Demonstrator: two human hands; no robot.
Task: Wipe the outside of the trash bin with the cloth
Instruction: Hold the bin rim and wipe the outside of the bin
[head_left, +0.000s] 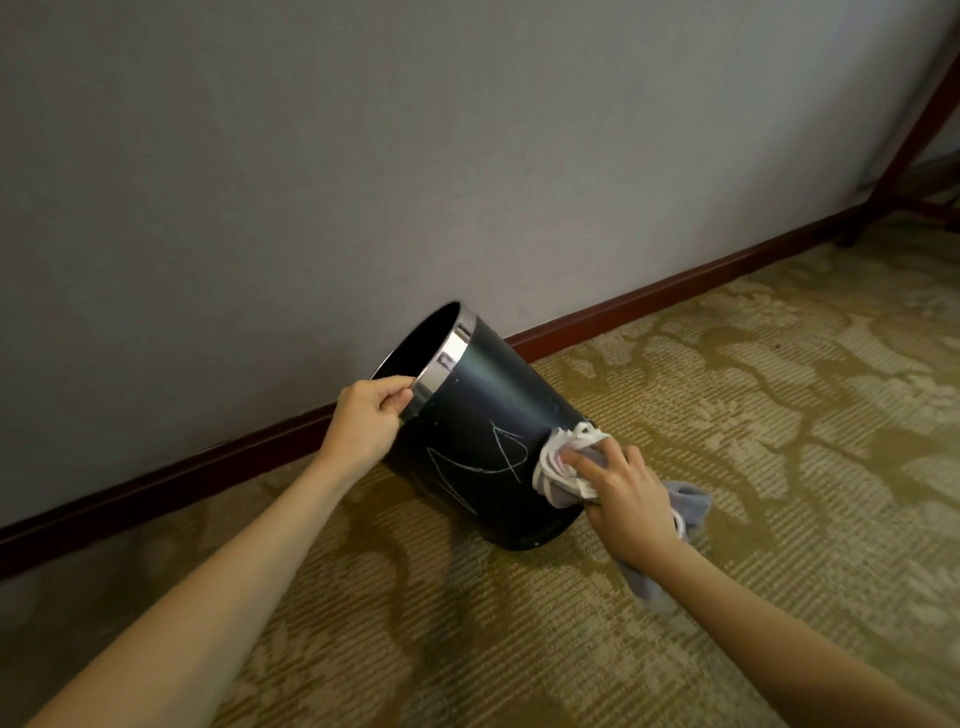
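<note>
While left hand (370, 415) grips steel rim, black trash bin (483, 415) tilted on carpet (727, 415); right hand (621, 486) presses bunched grey cloth (561, 467) against chalk-marked side.

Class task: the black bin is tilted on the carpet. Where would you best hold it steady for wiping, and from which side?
Grip the trash bin at its metal rim, from the near left, as the left hand does. The raised open rim admits fingers, leaving the wall free for the cloth.
</note>
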